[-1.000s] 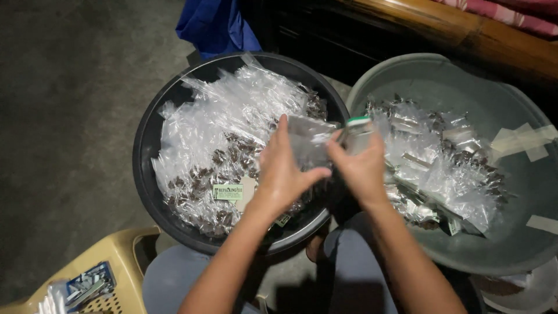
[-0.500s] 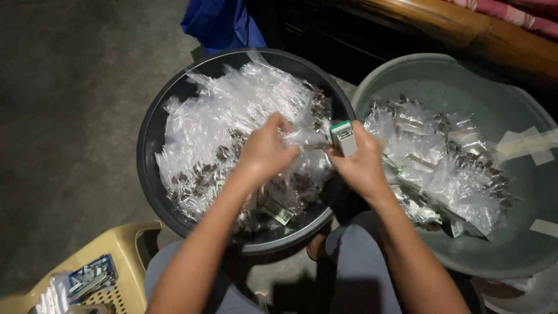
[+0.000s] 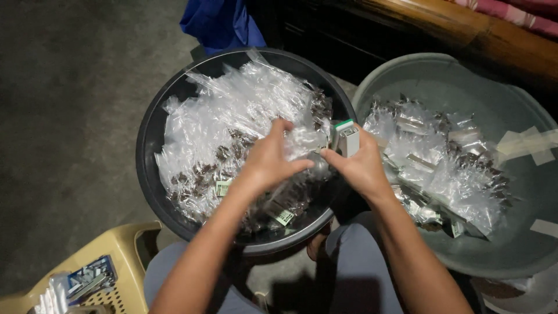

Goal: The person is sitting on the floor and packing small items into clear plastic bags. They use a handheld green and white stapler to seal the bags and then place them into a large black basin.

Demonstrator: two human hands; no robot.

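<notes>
While held over the black basin (image 3: 152,145), heaped with clear packets (image 3: 232,116) of small dark pieces, and beside the grey basin (image 3: 465,75), carrying a thinner layer of filled packets (image 3: 442,174), handled as follows. Both basins on the floor (image 3: 70,116), touching or nearly so at the rims; yellow stool (image 3: 125,247) at lower left, apart from the work. Left hand (image 3: 268,163) clenched on one packet (image 3: 305,139), pinched near its upper edge between thumb and fingers. Right hand (image 3: 360,166) wrapped round a small stapler (image 3: 346,138), green-topped, upright, its mouth at the packet's edge.

Packet probably very light, limp and slick: thin film, likely to slide or crumple under a loose pinch, contents free to shift toward the bottom. Best taken at the flat empty film near the top, not at the lumpy filled part. Stapler stiff and compact, likely firm in a full-palm grip.
</notes>
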